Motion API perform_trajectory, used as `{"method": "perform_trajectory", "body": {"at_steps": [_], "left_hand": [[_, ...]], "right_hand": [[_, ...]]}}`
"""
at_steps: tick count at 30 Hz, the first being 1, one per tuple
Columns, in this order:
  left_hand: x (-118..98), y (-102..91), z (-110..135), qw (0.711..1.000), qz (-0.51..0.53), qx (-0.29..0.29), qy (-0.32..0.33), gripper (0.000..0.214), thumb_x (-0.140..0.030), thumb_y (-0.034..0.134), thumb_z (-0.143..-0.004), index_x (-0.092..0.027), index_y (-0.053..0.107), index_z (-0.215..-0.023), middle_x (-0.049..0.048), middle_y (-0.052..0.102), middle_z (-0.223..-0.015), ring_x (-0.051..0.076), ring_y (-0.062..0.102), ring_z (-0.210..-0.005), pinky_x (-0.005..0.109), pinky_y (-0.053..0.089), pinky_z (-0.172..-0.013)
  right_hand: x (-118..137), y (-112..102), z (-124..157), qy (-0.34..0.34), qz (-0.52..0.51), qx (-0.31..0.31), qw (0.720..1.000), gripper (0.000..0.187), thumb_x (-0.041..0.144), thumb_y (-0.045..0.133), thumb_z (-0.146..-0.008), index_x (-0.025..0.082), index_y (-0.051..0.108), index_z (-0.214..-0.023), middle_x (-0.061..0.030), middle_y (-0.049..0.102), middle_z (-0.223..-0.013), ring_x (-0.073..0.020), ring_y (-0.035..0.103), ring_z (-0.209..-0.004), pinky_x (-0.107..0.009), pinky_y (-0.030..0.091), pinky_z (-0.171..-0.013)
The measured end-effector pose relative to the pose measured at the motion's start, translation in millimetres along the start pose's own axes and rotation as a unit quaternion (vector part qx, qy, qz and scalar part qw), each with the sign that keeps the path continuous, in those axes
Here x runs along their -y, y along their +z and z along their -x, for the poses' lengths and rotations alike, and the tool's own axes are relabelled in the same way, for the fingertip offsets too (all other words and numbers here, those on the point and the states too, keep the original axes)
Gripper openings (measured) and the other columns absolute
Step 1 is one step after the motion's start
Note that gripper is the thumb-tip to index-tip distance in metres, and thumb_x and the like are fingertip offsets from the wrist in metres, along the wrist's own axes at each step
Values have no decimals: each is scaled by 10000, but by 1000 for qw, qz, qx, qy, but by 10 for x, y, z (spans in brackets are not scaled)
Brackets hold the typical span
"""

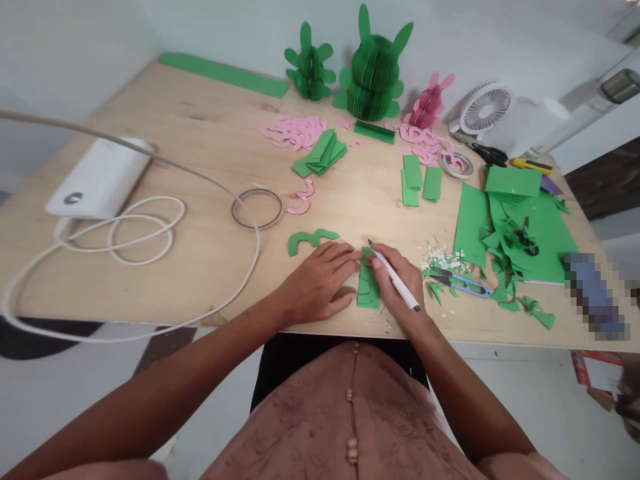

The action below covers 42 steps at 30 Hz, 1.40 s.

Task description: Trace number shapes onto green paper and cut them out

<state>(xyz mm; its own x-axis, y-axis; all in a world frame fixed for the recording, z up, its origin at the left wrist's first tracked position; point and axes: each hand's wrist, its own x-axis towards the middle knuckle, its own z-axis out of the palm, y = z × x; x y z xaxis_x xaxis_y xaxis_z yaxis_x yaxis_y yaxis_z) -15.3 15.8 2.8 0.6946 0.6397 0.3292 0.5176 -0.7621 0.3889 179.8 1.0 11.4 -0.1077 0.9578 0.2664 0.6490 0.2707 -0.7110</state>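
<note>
My right hand (399,283) grips a white pen (403,288), its dark tip pointing up and away from me. Under that hand lies a folded green paper strip (367,293) with a curved line drawn on it. My left hand (324,283) rests on the table, fingers stretched out and fingertips at the strip's left edge. Just beyond the left hand is a wavy green paper cutout (305,241). Farther off lies a similar pink cutout (301,198). Part of the strip is hidden by my right hand.
Thread snips (463,281) lie right among paper scraps (505,277) and green sheets (470,223). Folded green strips (320,155), a tape roll (456,164) and black scissors (490,155) sit farther back. Honeycomb paper figures (373,80) and a fan (484,108) stand behind. A cable (250,280) loops left.
</note>
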Motion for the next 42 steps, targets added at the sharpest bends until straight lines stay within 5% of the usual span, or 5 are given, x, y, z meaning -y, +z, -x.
{"method": "perform_trajectory", "body": {"at_steps": [42], "left_hand": [[-19,-14,-10,1000,3,8,-3,303,-291,557,-852,-133,569,-1111,154,572,-1330,311,457,-1275,518,340,-1098]], "right_hand": [[11,2,12,-18,8,-12,1000,274,346,489,-941,227,650,-1128,-59,755,-1019,-216,717,-913,-370,547,-857]]}}
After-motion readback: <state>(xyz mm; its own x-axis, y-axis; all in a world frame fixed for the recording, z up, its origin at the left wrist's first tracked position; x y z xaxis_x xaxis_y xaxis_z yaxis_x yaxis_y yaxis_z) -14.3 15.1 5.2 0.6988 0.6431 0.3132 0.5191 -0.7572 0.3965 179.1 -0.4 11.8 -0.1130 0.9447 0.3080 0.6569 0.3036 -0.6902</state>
